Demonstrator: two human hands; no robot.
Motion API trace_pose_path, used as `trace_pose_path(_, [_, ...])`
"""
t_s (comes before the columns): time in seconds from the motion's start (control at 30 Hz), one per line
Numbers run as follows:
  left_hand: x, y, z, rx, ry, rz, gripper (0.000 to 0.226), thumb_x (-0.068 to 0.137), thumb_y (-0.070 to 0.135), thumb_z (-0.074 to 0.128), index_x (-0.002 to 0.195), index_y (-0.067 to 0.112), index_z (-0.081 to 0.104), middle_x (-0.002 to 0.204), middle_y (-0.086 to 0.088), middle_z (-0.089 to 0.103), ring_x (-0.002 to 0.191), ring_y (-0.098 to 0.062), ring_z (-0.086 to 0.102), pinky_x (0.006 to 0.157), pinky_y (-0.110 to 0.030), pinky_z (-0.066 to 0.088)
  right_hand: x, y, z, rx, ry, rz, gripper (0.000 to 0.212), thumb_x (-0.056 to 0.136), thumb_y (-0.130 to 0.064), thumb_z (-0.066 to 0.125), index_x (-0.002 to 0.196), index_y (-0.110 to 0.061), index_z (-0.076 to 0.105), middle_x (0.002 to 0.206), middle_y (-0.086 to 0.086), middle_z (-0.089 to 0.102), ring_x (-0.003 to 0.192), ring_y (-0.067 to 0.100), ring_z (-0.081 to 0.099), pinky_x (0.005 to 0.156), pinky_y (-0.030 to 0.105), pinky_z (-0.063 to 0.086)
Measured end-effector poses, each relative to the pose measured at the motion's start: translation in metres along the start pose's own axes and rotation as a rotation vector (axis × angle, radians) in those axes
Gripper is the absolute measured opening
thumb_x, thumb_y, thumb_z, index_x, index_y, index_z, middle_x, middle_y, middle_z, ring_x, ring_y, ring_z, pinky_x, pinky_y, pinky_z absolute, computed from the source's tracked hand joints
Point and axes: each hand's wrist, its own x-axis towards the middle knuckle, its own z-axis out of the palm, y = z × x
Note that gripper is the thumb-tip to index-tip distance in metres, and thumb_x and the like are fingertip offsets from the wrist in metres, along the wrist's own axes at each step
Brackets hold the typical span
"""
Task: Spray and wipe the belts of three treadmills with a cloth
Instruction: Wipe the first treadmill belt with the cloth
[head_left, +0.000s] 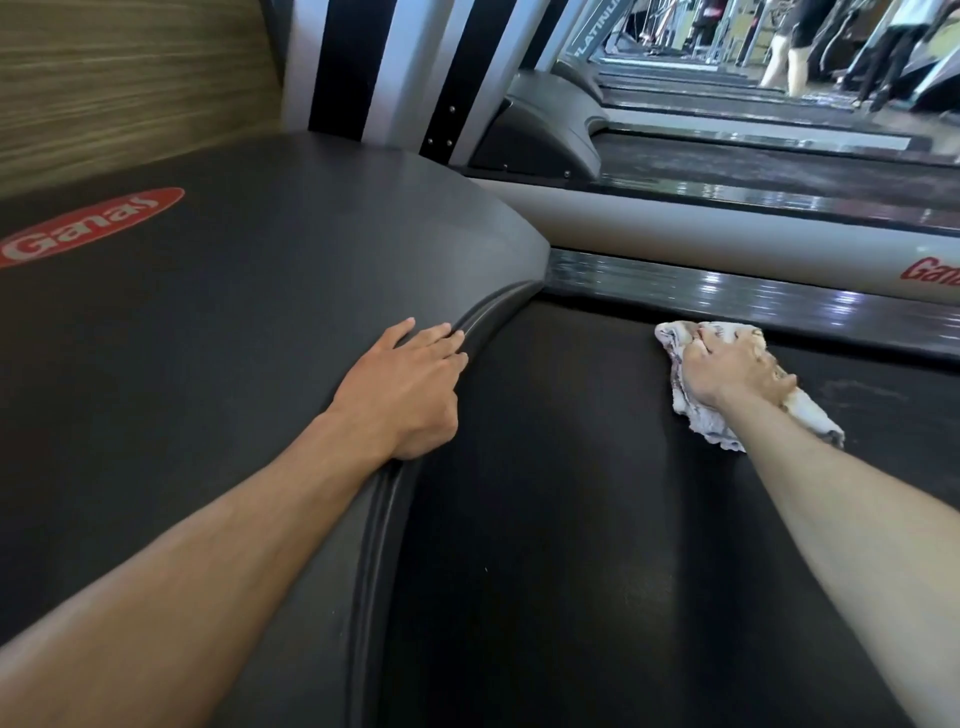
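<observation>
Wiping under way on nearest belt (597, 519): right hand (737, 369) presses cloth (701, 415), fingers curled over it; left hand (410, 384) flat on motor cover (234, 338); neighbouring treadmills (779, 171) apparently outstanding.

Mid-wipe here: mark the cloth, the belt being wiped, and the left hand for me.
cloth (698, 415): head view, on the bunched fabric just below the right wrist.
belt (571, 493): head view, on bare black surface between the two arms.
left hand (410, 384): head view, on the back of the hand, resting on the motor cover's edge.
</observation>
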Motion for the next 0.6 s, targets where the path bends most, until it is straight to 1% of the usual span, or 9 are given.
trace_pose_path(0.03, [0.000, 0.000, 0.000, -0.013, 0.006, 0.001, 0.056, 0.102, 0.026, 0.029, 0.158, 0.016, 0.033, 0.169, 0.002, 0.018, 0.156, -0.010, 0.006, 0.128, -0.040, 0.002, 0.000, -0.003, 0.000, -0.027, -0.008, -0.033, 0.053, 0.104, -0.046, 0.028, 0.154, -0.034, 0.041, 0.165, 0.012, 0.029, 0.148, 0.040, 0.030, 0.121, 0.060, 0.017])
trace_pose_path(0.1, [0.001, 0.001, 0.000, -0.041, 0.012, 0.002, 0.055, 0.104, 0.027, 0.027, 0.157, 0.015, 0.034, 0.168, 0.002, 0.020, 0.156, -0.011, 0.008, 0.128, -0.040, 0.003, -0.007, -0.015, -0.001, -0.065, -0.021, -0.147, 0.050, 0.104, -0.044, 0.026, 0.149, -0.037, 0.044, 0.162, 0.015, 0.030, 0.145, 0.043, 0.034, 0.119, 0.060, 0.024])
trace_pose_path(0.17, [0.001, 0.002, 0.000, -0.052, 0.016, -0.003, 0.054, 0.105, 0.028, 0.026, 0.157, 0.015, 0.035, 0.168, 0.002, 0.021, 0.156, -0.010, 0.009, 0.128, -0.040, 0.002, -0.018, -0.031, 0.005, -0.091, -0.038, -0.305, 0.049, 0.103, -0.046, 0.026, 0.149, -0.040, 0.042, 0.162, 0.013, 0.031, 0.143, 0.043, 0.038, 0.117, 0.057, 0.029])
trace_pose_path(0.23, [0.001, 0.002, 0.001, -0.055, 0.016, 0.000, 0.054, 0.105, 0.029, 0.025, 0.157, 0.015, 0.035, 0.168, 0.002, 0.021, 0.155, -0.010, 0.009, 0.128, -0.040, 0.002, -0.031, -0.048, 0.016, -0.090, -0.085, -0.447, 0.051, 0.102, -0.050, 0.027, 0.151, -0.043, 0.039, 0.164, 0.010, 0.030, 0.142, 0.043, 0.039, 0.117, 0.056, 0.031])
trace_pose_path(0.3, [0.001, 0.002, 0.002, -0.054, 0.020, 0.002, 0.054, 0.106, 0.030, 0.023, 0.156, 0.015, 0.035, 0.168, 0.003, 0.022, 0.155, -0.010, 0.010, 0.128, -0.039, 0.003, -0.046, -0.062, 0.023, -0.080, -0.127, -0.562, 0.053, 0.100, -0.054, 0.027, 0.152, -0.044, 0.036, 0.166, 0.007, 0.026, 0.144, 0.042, 0.037, 0.118, 0.058, 0.030])
trace_pose_path(0.37, [0.002, 0.001, 0.003, -0.054, 0.025, -0.002, 0.053, 0.106, 0.030, 0.023, 0.156, 0.016, 0.037, 0.167, 0.003, 0.023, 0.155, -0.010, 0.011, 0.128, -0.039, 0.003, -0.063, -0.072, 0.026, -0.060, -0.153, -0.653, 0.053, 0.102, -0.053, 0.029, 0.154, -0.045, 0.035, 0.167, 0.004, 0.023, 0.146, 0.039, 0.034, 0.119, 0.057, 0.027])
trace_pose_path(0.47, [0.003, 0.000, 0.005, -0.053, 0.034, 0.001, 0.053, 0.106, 0.030, 0.023, 0.156, 0.016, 0.037, 0.167, 0.003, 0.025, 0.155, -0.010, 0.012, 0.128, -0.040, 0.005, -0.091, -0.076, 0.026, -0.068, -0.145, -0.770, 0.051, 0.104, -0.051, 0.031, 0.155, -0.046, 0.035, 0.171, -0.003, 0.017, 0.150, 0.034, 0.030, 0.122, 0.054, 0.023])
trace_pose_path(0.6, [0.004, 0.000, 0.004, -0.070, 0.049, 0.001, 0.053, 0.107, 0.030, 0.024, 0.155, 0.016, 0.039, 0.166, 0.003, 0.027, 0.155, -0.010, 0.014, 0.127, -0.038, 0.007, -0.125, -0.071, 0.021, -0.081, -0.197, -0.910, 0.050, 0.106, -0.054, 0.031, 0.156, -0.051, 0.033, 0.173, -0.009, 0.012, 0.154, 0.029, 0.022, 0.124, 0.050, 0.017])
